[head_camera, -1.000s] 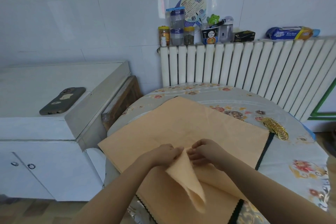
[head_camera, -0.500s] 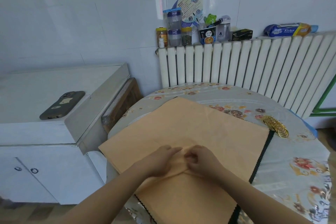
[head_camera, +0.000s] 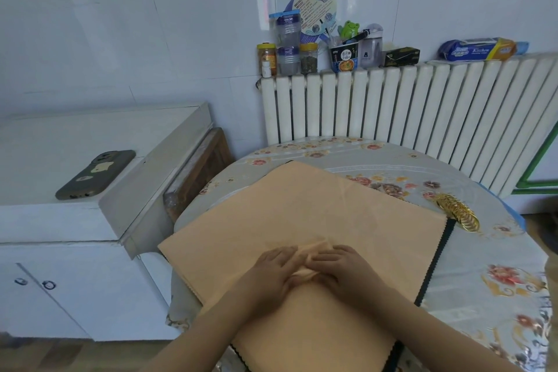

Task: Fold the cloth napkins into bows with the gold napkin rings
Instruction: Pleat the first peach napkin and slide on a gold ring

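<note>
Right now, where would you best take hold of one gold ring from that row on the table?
Probably the end ring of the gold rings nearest the person, pinched by its top rim. The rings stand on edge, packed in a leaning row beside the napkin, so only the end one is free. Come from above on the right; the right hand is closer.

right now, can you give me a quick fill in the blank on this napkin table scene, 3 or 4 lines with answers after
1. Both hands, the left hand and the right hand, press on the ____-coloured napkin.
2. The gold napkin rings lie on the table to the ____ of the napkin.
3. The phone lies on the white ____ beside the table.
4. Behind the table stands a white ____ with jars on top.

Missing words: peach; right; cabinet; radiator
</note>
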Available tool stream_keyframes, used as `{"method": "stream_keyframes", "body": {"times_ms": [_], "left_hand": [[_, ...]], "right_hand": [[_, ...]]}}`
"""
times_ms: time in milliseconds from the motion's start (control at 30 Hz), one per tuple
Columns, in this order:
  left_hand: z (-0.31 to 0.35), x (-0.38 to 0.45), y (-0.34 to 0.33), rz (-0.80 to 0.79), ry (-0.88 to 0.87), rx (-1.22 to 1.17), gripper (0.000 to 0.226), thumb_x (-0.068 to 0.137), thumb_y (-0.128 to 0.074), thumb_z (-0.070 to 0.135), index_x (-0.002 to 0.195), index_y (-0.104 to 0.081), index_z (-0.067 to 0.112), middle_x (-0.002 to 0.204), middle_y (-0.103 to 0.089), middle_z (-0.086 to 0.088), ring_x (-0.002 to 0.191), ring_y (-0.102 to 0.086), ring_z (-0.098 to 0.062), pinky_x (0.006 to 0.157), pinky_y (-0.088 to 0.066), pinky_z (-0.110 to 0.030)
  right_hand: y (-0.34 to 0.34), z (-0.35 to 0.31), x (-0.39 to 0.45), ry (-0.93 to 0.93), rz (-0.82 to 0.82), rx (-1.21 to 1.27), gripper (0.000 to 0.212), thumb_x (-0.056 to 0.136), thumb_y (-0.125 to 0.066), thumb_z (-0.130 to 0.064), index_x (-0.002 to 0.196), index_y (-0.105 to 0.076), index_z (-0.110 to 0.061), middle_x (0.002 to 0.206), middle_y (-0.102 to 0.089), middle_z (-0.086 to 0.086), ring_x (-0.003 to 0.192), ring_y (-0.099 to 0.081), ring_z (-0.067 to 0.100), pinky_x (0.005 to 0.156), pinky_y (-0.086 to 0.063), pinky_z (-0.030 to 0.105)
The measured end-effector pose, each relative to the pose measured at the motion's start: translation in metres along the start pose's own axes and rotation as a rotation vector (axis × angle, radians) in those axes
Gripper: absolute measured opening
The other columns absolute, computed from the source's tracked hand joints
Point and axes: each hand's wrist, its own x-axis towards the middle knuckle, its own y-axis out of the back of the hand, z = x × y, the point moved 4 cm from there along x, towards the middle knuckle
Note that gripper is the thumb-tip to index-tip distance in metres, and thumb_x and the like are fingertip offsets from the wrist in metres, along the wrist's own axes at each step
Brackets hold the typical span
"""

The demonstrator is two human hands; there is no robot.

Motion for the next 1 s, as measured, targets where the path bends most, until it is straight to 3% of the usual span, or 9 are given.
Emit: {"method": "stream_keyframes", "body": {"times_ms": [167,333,433,500,567,667,834,934,1000], "left_hand": [[-0.014,0.01,0.001,0.053,-0.033,-0.096,0.078,0.08,0.0,0.056,0.149,-0.019,0.026,0.154,-0.025,0.004,0.141,-0.021,-0.016,0.112,-0.007,-0.023],[-0.01,0.026,0.012,0.046,-0.014,0.016,0.056,0.097,-0.024,0.035,0.15,-0.02,0.017,0.152,-0.032,0.0,0.138,-0.026,-0.018,0.111,-0.009,-0.028],[-0.001,0.039,0.01,0.024,0.023,0.063,0.065,0.092,-0.024,0.03,0.15,-0.009,0.007,0.145,-0.041,-0.009,0.135,-0.032,-0.022,0.116,-0.002,-0.032],[0.005,0.041,0.007,0.057,0.008,-0.031,0.073,0.087,-0.015,0.042,0.148,-0.02,0.003,0.141,-0.046,-0.014,0.128,-0.043,-0.027,0.113,-0.02,-0.033],[0.003,0.04,0.004,0.148,-0.044,-0.118,0.061,0.088,-0.028,0.035,0.133,-0.049,0.0,0.121,-0.062,-0.016,0.105,-0.061,-0.031,0.092,-0.048,-0.032],[-0.008,0.038,-0.003,0.265,-0.104,-0.177,0.039,0.083,-0.044,0.018,0.111,-0.068,0.006,0.102,-0.071,-0.006,0.085,-0.065,-0.024,0.073,-0.054,-0.025],[-0.009,0.036,-0.001,0.376,-0.155,-0.212,0.038,0.083,-0.045,0.016,0.11,-0.068,0.005,0.104,-0.071,-0.005,0.083,-0.063,-0.023,0.083,-0.045,-0.026],[-0.008,0.035,-0.006,0.281,-0.139,-0.087,0.048,0.091,-0.036,0.03,0.126,-0.058,0.006,0.123,-0.063,-0.007,0.103,-0.061,-0.026,0.094,-0.047,-0.029],[-0.005,0.034,-0.008,0.198,-0.101,-0.011,0.069,0.091,-0.018,0.048,0.144,-0.035,0.007,0.145,-0.043,-0.009,0.13,-0.041,-0.026,0.112,-0.024,-0.029]], "right_hand": [[0.005,0.01,0.013,-0.087,0.076,0.016,0.034,0.076,-0.047,-0.033,0.095,-0.075,-0.029,0.085,-0.074,-0.012,0.071,-0.065,0.007,0.059,-0.046,0.016],[-0.004,0.018,0.02,-0.178,0.093,-0.015,0.025,0.072,-0.044,-0.037,0.095,-0.051,-0.03,0.067,-0.068,-0.011,0.054,-0.061,0.017,0.045,-0.04,0.02],[-0.006,0.019,0.02,-0.143,0.164,-0.009,0.016,0.074,-0.047,-0.036,0.089,-0.046,-0.029,0.06,-0.062,-0.008,0.05,-0.058,0.02,0.04,-0.04,0.021],[-0.004,0.018,0.021,-0.102,0.211,-0.004,0.016,0.074,-0.048,-0.036,0.088,-0.047,-0.029,0.056,-0.06,-0.007,0.047,-0.056,0.019,0.038,-0.037,0.02],[-0.003,0.016,0.022,-0.045,0.243,-0.036,0.017,0.074,-0.05,-0.036,0.09,-0.048,-0.03,0.054,-0.058,-0.007,0.046,-0.054,0.017,0.038,-0.034,0.02],[-0.009,0.021,0.022,-0.001,0.232,-0.053,0.013,0.078,-0.051,-0.035,0.09,-0.049,-0.031,0.06,-0.059,-0.007,0.049,-0.055,0.015,0.04,-0.036,0.019],[-0.018,0.029,0.018,0.091,0.224,-0.052,0.014,0.082,-0.054,-0.03,0.085,-0.068,-0.027,0.084,-0.066,-0.008,0.068,-0.061,0.014,0.053,-0.045,0.019],[-0.019,0.034,0.006,0.091,0.148,-0.127,0.029,0.085,-0.052,-0.048,0.102,-0.069,-0.032,0.101,-0.067,-0.012,0.088,-0.061,0.012,0.072,-0.049,0.022],[-0.019,0.036,0.004,0.069,0.119,-0.101,0.038,0.088,-0.045,-0.056,0.107,-0.068,-0.032,0.107,-0.067,-0.01,0.093,-0.062,0.015,0.077,-0.051,0.024]]}}
